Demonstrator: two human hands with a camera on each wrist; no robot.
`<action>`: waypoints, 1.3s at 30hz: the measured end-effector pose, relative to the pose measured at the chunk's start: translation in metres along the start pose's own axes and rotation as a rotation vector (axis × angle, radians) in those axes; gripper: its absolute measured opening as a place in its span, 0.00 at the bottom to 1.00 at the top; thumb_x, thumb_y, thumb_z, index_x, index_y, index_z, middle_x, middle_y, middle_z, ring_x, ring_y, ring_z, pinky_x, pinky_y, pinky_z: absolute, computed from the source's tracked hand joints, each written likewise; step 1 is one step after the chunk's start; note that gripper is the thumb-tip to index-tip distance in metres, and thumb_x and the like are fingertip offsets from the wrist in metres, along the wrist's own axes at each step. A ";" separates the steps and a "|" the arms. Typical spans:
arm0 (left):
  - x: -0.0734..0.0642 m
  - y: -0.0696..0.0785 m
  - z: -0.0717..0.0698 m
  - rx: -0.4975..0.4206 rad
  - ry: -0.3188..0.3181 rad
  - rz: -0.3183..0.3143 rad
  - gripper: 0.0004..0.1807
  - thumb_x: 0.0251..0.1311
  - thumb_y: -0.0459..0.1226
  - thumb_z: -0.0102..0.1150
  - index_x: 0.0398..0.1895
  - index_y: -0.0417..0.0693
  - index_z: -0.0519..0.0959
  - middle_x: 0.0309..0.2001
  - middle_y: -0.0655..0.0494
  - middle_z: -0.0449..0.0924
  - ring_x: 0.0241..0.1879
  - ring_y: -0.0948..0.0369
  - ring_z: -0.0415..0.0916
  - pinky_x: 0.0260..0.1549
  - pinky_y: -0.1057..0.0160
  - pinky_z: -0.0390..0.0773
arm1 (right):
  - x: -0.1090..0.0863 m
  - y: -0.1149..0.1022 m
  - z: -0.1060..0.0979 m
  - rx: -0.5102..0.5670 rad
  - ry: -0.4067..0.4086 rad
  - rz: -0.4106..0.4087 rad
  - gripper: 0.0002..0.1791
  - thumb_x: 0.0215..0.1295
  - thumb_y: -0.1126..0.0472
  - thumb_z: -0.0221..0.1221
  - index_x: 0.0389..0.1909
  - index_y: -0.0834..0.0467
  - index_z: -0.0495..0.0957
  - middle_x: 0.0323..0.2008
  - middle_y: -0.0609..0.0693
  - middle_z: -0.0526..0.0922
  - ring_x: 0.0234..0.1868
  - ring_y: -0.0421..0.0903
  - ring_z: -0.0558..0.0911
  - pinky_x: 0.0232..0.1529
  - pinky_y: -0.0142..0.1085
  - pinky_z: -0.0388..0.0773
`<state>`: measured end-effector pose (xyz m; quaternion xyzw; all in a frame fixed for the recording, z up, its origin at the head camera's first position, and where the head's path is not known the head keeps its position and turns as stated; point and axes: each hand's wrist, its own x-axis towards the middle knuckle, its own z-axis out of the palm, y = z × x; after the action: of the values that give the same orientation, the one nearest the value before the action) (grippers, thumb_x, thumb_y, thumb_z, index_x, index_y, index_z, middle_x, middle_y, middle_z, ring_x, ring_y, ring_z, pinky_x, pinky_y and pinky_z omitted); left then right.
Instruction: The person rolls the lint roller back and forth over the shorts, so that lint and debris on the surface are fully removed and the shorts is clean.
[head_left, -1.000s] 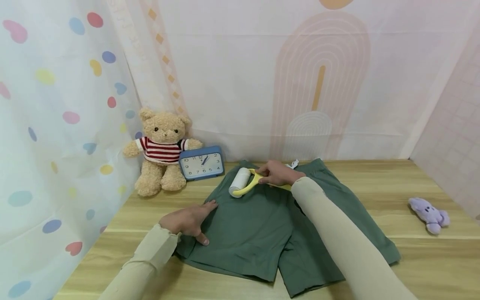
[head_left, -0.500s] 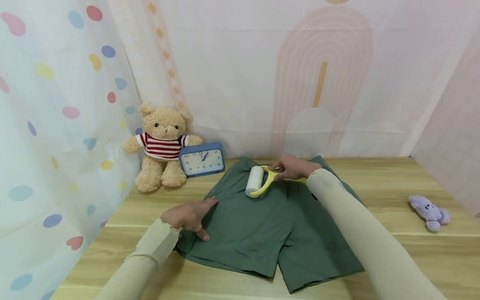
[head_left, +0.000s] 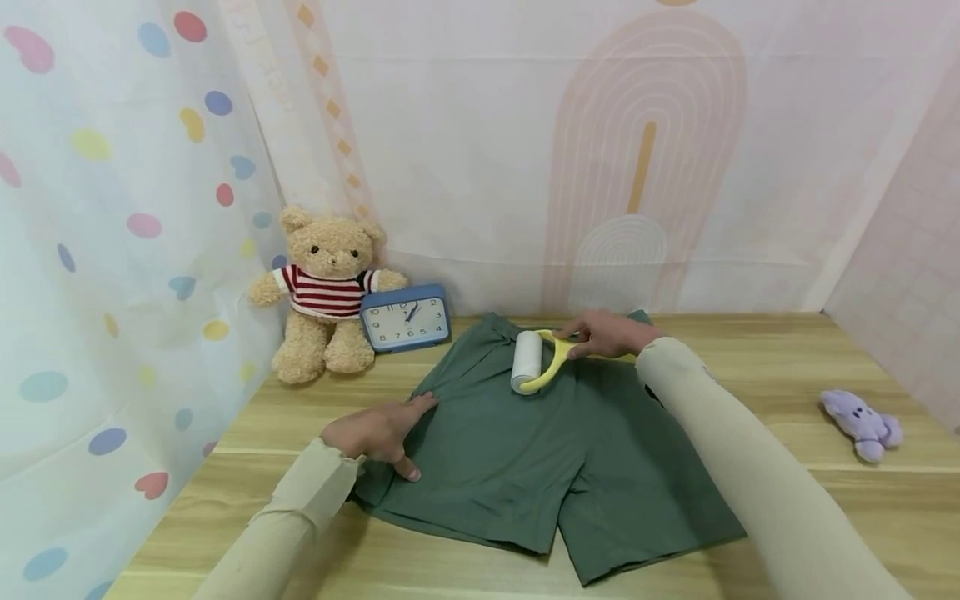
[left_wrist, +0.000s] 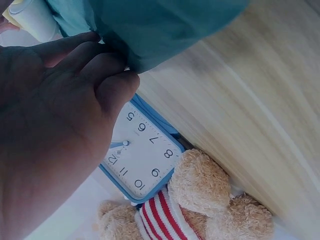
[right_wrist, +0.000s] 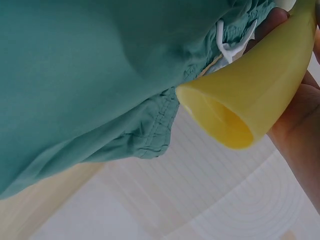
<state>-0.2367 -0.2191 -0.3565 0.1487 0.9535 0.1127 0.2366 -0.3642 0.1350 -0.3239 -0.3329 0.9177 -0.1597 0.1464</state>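
Note:
Dark green shorts lie spread on the table, waistband toward the back wall. My right hand grips the yellow handle of a lint roller, whose white roll rests on the shorts just below the waistband. In the right wrist view the hollow yellow handle fills the near side, with the white drawstring behind it. My left hand rests on the left leg's outer edge, fingers extended and thumb spread. The left wrist view shows that hand from close up at the cloth's edge.
A teddy bear in a striped shirt sits at the back left, with a blue alarm clock beside it. A small purple plush toy lies at the right on the wooden table. Printed curtains stand behind and at the left.
My right hand has moved the lint roller rightward along the upper part of the shorts, from the left side toward the middle. The left hand has stayed in place.

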 end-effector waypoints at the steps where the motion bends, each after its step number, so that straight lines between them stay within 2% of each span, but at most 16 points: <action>1: 0.000 0.000 0.000 -0.001 0.001 0.000 0.62 0.48 0.41 0.79 0.81 0.44 0.48 0.82 0.42 0.44 0.78 0.40 0.53 0.73 0.40 0.62 | 0.000 0.001 -0.001 -0.002 0.001 0.005 0.28 0.72 0.59 0.60 0.70 0.60 0.70 0.36 0.58 0.84 0.28 0.43 0.73 0.30 0.31 0.70; 5: 0.000 0.000 0.000 -0.007 -0.002 0.002 0.61 0.49 0.41 0.79 0.81 0.45 0.47 0.82 0.43 0.44 0.78 0.40 0.52 0.73 0.40 0.61 | -0.002 0.003 -0.004 -0.013 -0.002 0.027 0.28 0.72 0.58 0.60 0.70 0.58 0.70 0.37 0.58 0.84 0.27 0.42 0.70 0.29 0.31 0.69; 8: -0.001 -0.002 -0.001 -0.017 0.000 0.000 0.61 0.49 0.42 0.78 0.81 0.45 0.47 0.82 0.42 0.44 0.78 0.40 0.52 0.73 0.39 0.62 | -0.006 0.006 -0.007 -0.034 0.005 0.029 0.28 0.71 0.58 0.61 0.70 0.58 0.71 0.41 0.59 0.84 0.29 0.42 0.72 0.30 0.31 0.70; 13: -0.003 -0.003 -0.002 -0.021 0.003 0.002 0.61 0.49 0.41 0.78 0.81 0.45 0.47 0.82 0.41 0.44 0.78 0.39 0.52 0.73 0.39 0.62 | -0.014 0.015 -0.010 -0.055 0.025 -0.012 0.28 0.70 0.60 0.62 0.69 0.61 0.72 0.30 0.56 0.80 0.26 0.42 0.70 0.29 0.31 0.68; 17: -0.003 -0.004 -0.002 -0.015 -0.004 0.000 0.61 0.49 0.41 0.78 0.81 0.44 0.47 0.82 0.42 0.44 0.78 0.40 0.52 0.73 0.39 0.62 | -0.022 0.021 -0.010 -0.039 0.036 -0.049 0.27 0.68 0.62 0.63 0.67 0.63 0.73 0.28 0.54 0.79 0.25 0.40 0.70 0.28 0.31 0.69; 20: -0.002 -0.003 -0.002 -0.018 -0.006 -0.002 0.62 0.48 0.41 0.79 0.81 0.45 0.47 0.82 0.42 0.44 0.78 0.40 0.53 0.72 0.39 0.62 | -0.028 0.025 -0.010 -0.019 0.034 -0.037 0.28 0.68 0.62 0.63 0.68 0.62 0.72 0.31 0.55 0.80 0.27 0.41 0.71 0.30 0.31 0.71; 27: 0.000 -0.004 0.000 -0.022 -0.006 -0.007 0.63 0.47 0.41 0.79 0.81 0.46 0.47 0.82 0.42 0.44 0.77 0.39 0.53 0.71 0.38 0.63 | -0.045 0.038 -0.013 -0.003 0.001 0.035 0.28 0.71 0.60 0.60 0.70 0.61 0.70 0.34 0.59 0.83 0.28 0.42 0.74 0.31 0.33 0.71; 31: 0.003 -0.004 0.001 -0.010 -0.003 0.006 0.62 0.47 0.42 0.79 0.81 0.46 0.48 0.82 0.42 0.44 0.77 0.39 0.53 0.72 0.39 0.63 | -0.055 0.047 -0.015 0.014 -0.005 0.039 0.28 0.71 0.60 0.60 0.70 0.62 0.70 0.35 0.58 0.83 0.29 0.42 0.75 0.32 0.33 0.72; 39: 0.004 -0.004 -0.001 -0.016 -0.005 -0.005 0.63 0.46 0.42 0.80 0.81 0.47 0.47 0.81 0.41 0.47 0.76 0.39 0.56 0.70 0.38 0.65 | -0.071 0.059 -0.021 0.034 -0.003 0.043 0.28 0.71 0.61 0.60 0.70 0.64 0.70 0.27 0.57 0.81 0.23 0.41 0.70 0.28 0.32 0.69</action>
<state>-0.2411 -0.2212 -0.3587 0.1449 0.9524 0.1192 0.2404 -0.3533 0.2291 -0.3161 -0.3107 0.9216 -0.1717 0.1569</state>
